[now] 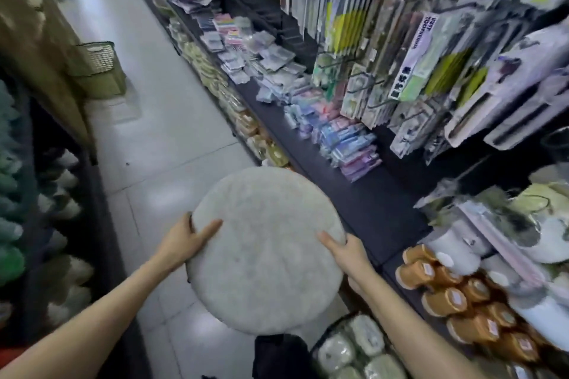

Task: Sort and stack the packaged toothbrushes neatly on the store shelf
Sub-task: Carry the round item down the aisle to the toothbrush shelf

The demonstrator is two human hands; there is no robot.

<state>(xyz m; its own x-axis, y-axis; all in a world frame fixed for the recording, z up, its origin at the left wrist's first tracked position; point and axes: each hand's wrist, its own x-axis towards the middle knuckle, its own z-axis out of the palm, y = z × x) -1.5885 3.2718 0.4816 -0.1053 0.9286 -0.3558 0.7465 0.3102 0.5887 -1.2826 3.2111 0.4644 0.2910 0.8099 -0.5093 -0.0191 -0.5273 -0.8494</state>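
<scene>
I hold a round grey cushioned stool seat [264, 252] over the aisle floor with both hands. My left hand [187, 240] grips its left rim, thumb lying on top. My right hand [346, 252] grips its right rim, fingers curled under. Packaged toothbrushes [348, 144] in blue, pink and purple packs lie in loose piles on the dark shelf [378, 212] ahead to the right. More toothbrush packs [409, 77] hang on hooks above that shelf.
Small blister packs [264, 61] cover the shelf farther back. Orange-lidded jars [455, 298] and white items crowd the near right shelf. Green-white packs [354, 348] sit below. A woven basket [98, 68] stands at the left, beside shelving [46, 194]. The tiled aisle [160, 132] runs ahead.
</scene>
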